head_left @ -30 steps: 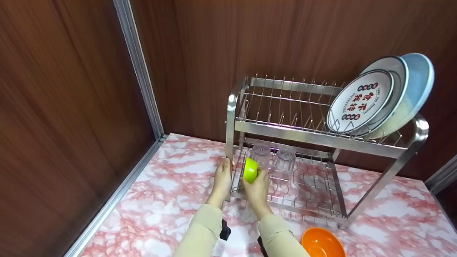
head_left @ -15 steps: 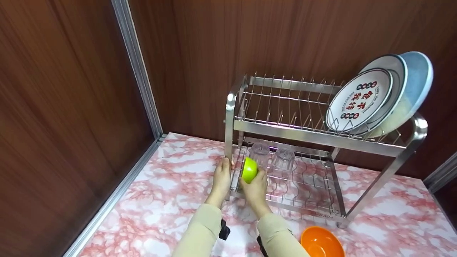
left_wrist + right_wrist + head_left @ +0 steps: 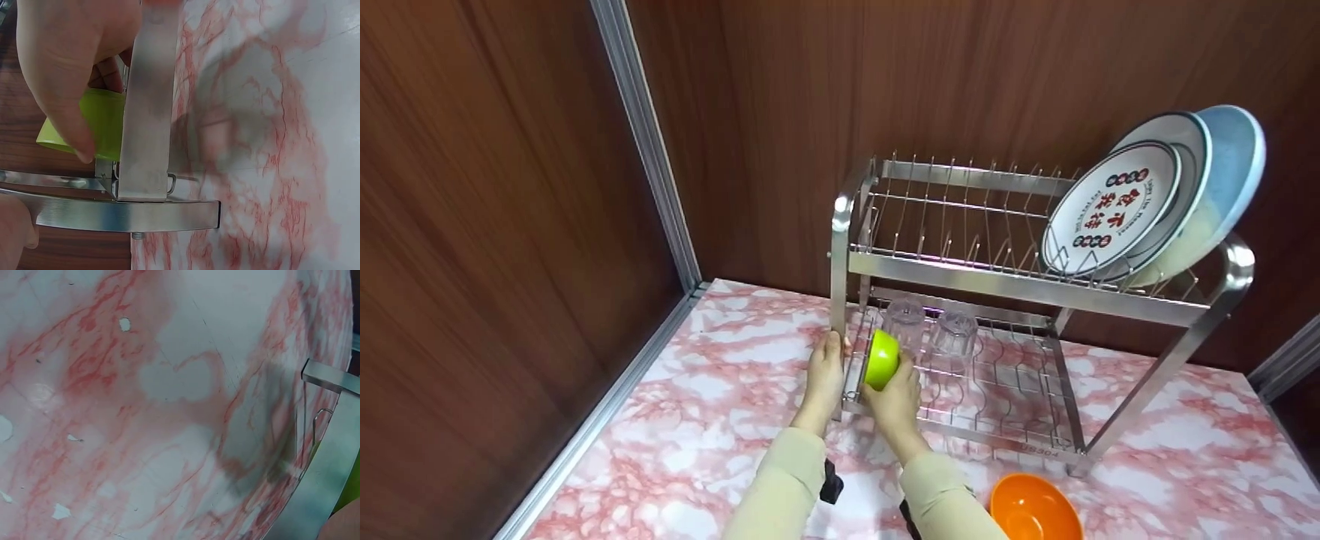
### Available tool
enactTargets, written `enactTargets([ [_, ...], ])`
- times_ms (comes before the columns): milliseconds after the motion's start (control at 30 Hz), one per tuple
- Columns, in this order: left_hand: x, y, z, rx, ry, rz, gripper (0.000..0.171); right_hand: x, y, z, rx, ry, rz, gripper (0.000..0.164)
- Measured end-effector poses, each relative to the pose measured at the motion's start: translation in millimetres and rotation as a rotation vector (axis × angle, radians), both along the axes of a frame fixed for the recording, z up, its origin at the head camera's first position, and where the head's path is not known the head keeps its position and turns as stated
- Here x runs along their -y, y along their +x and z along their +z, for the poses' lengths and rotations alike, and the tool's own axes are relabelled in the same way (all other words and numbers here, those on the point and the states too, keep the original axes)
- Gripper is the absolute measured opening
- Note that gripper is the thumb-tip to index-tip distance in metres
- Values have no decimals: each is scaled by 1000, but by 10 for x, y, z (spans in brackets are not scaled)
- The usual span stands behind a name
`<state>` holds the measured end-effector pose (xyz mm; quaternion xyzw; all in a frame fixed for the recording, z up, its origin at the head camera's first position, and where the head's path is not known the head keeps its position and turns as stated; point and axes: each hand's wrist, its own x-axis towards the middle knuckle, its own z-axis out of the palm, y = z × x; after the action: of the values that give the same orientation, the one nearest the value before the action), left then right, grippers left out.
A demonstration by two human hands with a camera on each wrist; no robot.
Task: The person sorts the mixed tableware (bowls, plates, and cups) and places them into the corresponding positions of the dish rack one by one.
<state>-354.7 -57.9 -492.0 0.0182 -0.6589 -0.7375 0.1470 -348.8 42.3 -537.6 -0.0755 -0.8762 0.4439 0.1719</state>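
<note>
The left front post of a two-tier metal dish rack [image 3: 1027,292] is gripped by my left hand [image 3: 823,379], with fingertips showing past its inner side. My right hand [image 3: 898,397] holds a small lime-green bowl [image 3: 880,360] by its base and edge, tilted on its side at the left end of the lower tier. In the left wrist view the green bowl [image 3: 104,121] shows behind the rack's lower front bar [image 3: 149,112], thumb along its side. The right wrist view catches only a sliver of the bowl [image 3: 350,486] behind the bar.
Two upturned clear glasses, one [image 3: 956,334] farther right, stand on the lower tier by the green bowl. Plates [image 3: 1110,210] and a pale blue dish [image 3: 1237,172] lean at the upper tier's right end. An orange bowl [image 3: 1035,510] sits on the marbled table [image 3: 660,450] in front.
The green bowl has shifted slightly down and toward the rack's left side in my right hand. My left hand stays on the post. The head view has drifted a little.
</note>
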Motion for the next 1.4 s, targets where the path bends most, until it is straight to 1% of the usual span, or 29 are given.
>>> enactTargets([
  [133,18,0,-7,-11,-12,25,36,-3,47,-33,-1,6,25,77],
  [200,26,-6,-17,-11,-13,28,36,-15,78,-47,-19,4,37,74],
  [300,41,-14,-26,2,-5,21,35,-51,134,-49,-45,14,56,69],
  [367,50,-5,-10,17,4,24,33,-88,184,-29,-64,22,74,65],
  [467,59,72,80,30,3,31,32,-169,288,39,-60,18,106,60],
  [533,62,125,139,27,0,37,32,-247,376,95,-61,-1,122,56],
  [600,63,178,192,13,-24,46,33,-344,479,173,-54,-31,131,53],
  [667,70,183,193,4,-32,50,33,-467,579,240,-51,-55,133,51],
  [767,90,156,159,-2,-28,44,35,-679,730,339,-66,-86,117,50],
  [800,98,128,124,1,-20,39,35,-760,775,363,-64,-96,113,51],
  [833,101,118,116,-2,-5,32,36,-839,821,378,-80,-102,102,50],
  [900,104,113,113,7,4,26,36,-992,919,409,-104,-107,75,50],
  [967,101,130,135,24,-4,29,35,-1137,1018,424,-112,-113,49,49],
  [1000,100,128,127,22,-2,28,34,-1210,1064,424,-110,-116,37,48],
  [1033,96,148,149,25,5,23,34,-1275,1113,420,-106,-114,20,48],
  [1067,96,147,141,27,4,22,33,-1339,1159,417,-87,-111,5,47],
  [1133,100,113,95,34,19,13,31,-1458,1237,393,-55,-107,-20,47],
  [1233,100,49,21,36,37,2,30,-1609,1307,327,-40,-66,-74,47],
  [1300,99,2,-27,45,34,1,30,-1692,1329,281,-65,-32,-110,47],
  [1400,89,-8,-26,49,25,0,30,-1815,1354,210,-88,12,-161,47],
])
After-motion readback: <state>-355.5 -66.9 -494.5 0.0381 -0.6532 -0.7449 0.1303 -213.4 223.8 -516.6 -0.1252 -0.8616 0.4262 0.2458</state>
